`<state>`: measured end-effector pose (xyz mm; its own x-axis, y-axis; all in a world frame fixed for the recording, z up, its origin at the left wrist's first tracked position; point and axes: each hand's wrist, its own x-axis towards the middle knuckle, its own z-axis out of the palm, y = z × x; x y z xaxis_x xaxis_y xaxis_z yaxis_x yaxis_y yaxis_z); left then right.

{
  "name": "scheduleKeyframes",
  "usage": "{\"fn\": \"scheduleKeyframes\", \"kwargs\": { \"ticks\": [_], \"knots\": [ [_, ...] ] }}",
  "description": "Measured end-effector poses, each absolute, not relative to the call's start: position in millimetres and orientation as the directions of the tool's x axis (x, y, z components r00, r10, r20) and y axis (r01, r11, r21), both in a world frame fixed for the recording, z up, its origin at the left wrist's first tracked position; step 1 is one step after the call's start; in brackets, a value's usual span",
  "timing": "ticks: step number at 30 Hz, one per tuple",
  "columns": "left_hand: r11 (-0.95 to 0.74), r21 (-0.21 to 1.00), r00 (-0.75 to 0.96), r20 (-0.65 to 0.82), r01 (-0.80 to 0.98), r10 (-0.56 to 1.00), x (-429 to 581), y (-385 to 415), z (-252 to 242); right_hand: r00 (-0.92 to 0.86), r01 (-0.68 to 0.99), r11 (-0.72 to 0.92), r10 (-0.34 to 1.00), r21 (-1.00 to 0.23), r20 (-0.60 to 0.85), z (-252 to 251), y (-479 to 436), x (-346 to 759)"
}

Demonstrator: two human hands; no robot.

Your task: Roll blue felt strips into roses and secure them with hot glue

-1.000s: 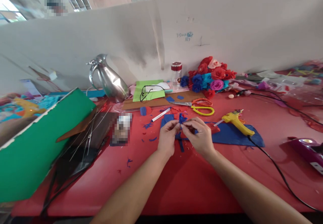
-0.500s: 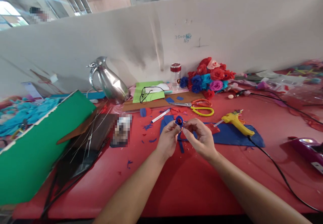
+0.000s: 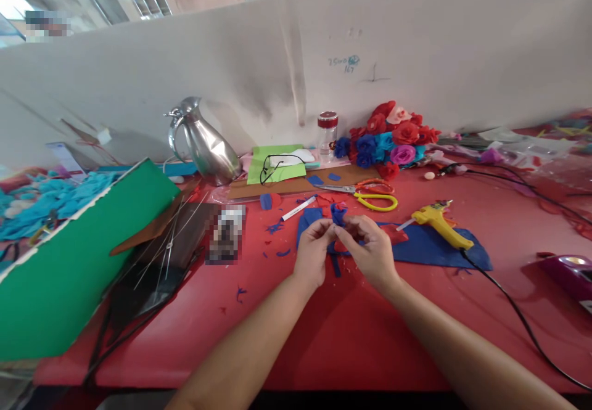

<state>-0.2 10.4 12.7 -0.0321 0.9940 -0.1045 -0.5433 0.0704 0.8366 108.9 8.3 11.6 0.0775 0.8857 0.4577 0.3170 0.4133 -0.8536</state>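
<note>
My left hand [image 3: 313,251] and my right hand [image 3: 370,248] meet over the red table [image 3: 351,330], fingertips pinched together on a small blue and red paper flower [image 3: 337,214]. The flower's blue petals stick up just above the fingers. Under and behind the hands lie blue paper sheets [image 3: 425,246] and red scraps. A yellow glue gun [image 3: 439,225] rests on the blue paper right of my right hand. Scissors with yellow and orange handles [image 3: 370,195] lie just beyond the hands.
A bunch of finished red, blue and pink paper flowers [image 3: 386,139] leans on the white partition [image 3: 296,71]. A steel jug [image 3: 203,145], a small jar [image 3: 327,127] and glasses on green paper [image 3: 275,164] stand behind. A green board [image 3: 74,256] with wires fills the left. Cables run along the right.
The flower was turned open-end up in my left fingers half a second ago; now both hands pinch it together again. The view has shifted slightly right.
</note>
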Motion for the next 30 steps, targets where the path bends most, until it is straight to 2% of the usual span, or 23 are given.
{"fn": "scheduleKeyframes", "kwargs": {
  "ticks": [7, 30],
  "knots": [
    [0.030, 0.878, -0.043, -0.057, -0.477, 0.997, 1.7, 8.4, 11.3, 0.105, 0.392, 0.458, 0.839, -0.798, 0.533, 18.5, 6.8, 111.5],
    [0.050, 0.875, -0.093, -0.107, -0.482, 0.990, -2.5, 11.0, 11.1, 0.030, 0.425, 0.472, 0.845, -0.772, 0.534, 14.3, 8.9, 109.6]
  ]
}}
